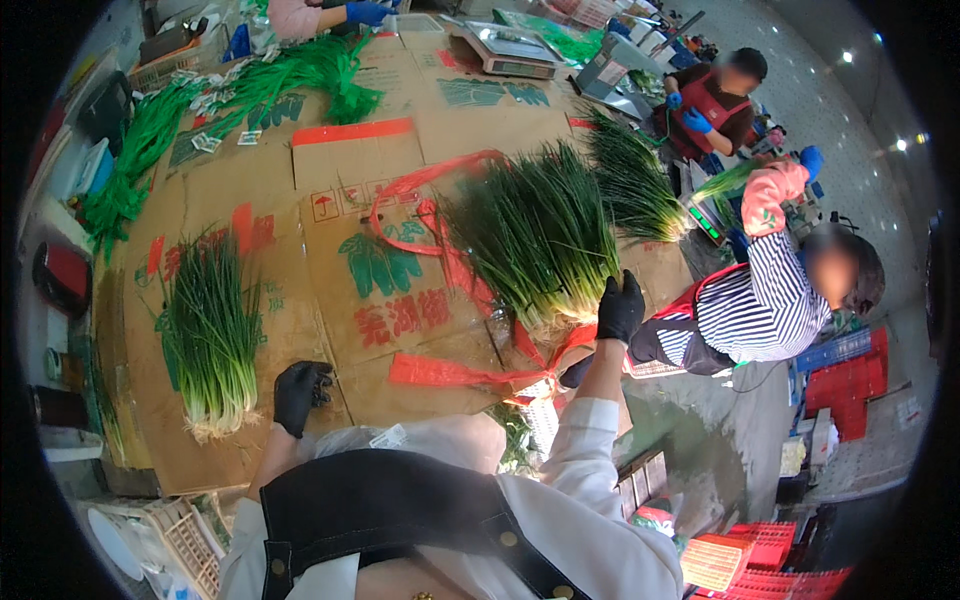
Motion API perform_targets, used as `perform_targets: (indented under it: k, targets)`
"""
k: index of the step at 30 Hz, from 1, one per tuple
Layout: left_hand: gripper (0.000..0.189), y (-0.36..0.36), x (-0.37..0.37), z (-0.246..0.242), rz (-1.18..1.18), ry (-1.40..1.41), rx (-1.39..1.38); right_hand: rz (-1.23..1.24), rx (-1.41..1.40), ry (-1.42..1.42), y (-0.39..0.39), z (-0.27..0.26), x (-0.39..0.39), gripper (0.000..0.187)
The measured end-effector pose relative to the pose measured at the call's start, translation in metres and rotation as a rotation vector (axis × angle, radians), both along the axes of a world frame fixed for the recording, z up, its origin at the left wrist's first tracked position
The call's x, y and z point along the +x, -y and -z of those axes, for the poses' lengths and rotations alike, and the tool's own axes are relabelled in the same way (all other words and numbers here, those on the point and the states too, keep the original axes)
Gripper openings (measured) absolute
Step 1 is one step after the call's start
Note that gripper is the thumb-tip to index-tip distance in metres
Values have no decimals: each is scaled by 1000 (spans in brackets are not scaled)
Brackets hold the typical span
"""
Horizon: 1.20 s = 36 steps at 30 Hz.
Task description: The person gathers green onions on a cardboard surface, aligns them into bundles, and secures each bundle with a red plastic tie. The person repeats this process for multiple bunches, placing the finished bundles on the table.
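Note:
Flattened cardboard [375, 390] covers the table before me. My left hand [302, 396], in a black glove, rests near the cardboard's front edge with fingers loosely curled and nothing seen in it. To its left lies a bunch of green onions [214, 337], roots towards me. My right hand [621, 306], also black-gloved, is at the lower right side of a larger pile of green onions [544, 232]; whether its fingers grip any stalks is unclear. Red plastic strapping [450, 373] runs beneath and around that pile. Another bunch of green onions [637, 180] lies beyond it.
Green net bags [300, 75] lie at the far left, a weighing scale [510, 49] at the far edge. A co-worker in a striped top [757, 300] lifts onions by a second scale [705, 217]; another person [705, 112] stands beyond. Blue-gloved hands [367, 13] work at the top.

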<state>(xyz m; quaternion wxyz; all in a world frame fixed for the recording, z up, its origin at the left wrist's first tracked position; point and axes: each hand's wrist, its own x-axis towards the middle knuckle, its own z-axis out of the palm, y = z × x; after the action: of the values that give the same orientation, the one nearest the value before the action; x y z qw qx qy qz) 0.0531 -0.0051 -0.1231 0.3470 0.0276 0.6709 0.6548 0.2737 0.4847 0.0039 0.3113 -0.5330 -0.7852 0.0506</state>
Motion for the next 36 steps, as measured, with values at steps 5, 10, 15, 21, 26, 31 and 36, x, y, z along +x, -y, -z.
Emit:
perform_targets:
  k: [5, 10, 15, 21, 26, 31, 36]
  targets:
    - [22, -4, 3, -11, 6, -42, -28, -282, -125, -519, 96, 13, -48, 42]
    - [29, -24, 15, -36, 107, 241, 143, -586, -682, -574, 210, 59, -88, 46]
    - [35, -41, 21, -34, 77, 649, 513, -834, -571, -201, 291, 72, -88, 42]
    - [27, -45, 25, -27, 109, 488, 428, -900, -423, -103, 313, 48, -87, 36]
    - [28, -46, 36, -38, 11, 582, 519, -959, -330, -171, 311, 35, -90, 22]
    - [25, -47, 30, -35, -19, 673, 665, -1183, -188, -232, 313, 37, -93, 15]
    - [27, -39, 22, -32, -80, 778, 709, -921, -1067, -541, 307, 37, -86, 19]
